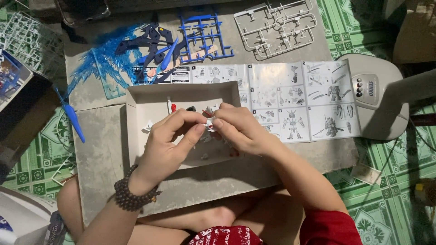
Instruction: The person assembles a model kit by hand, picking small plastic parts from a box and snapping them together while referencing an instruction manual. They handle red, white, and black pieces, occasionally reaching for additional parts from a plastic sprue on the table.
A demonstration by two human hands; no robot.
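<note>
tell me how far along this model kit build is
Early to middle, it seems. Done: some small loose parts lie in the shallow cardboard tray, off their frames. In hand: left hand and right hand pinch a small white-and-red piece together. Left: the blue frame and grey frame still carry parts, with the instruction sheet open.

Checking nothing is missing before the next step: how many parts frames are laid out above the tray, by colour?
Blue parts frame: 1
Grey parts frame: 1
Clear blue effect-parts frame: 1
Clear parts frame: 1
Total: 4
</note>
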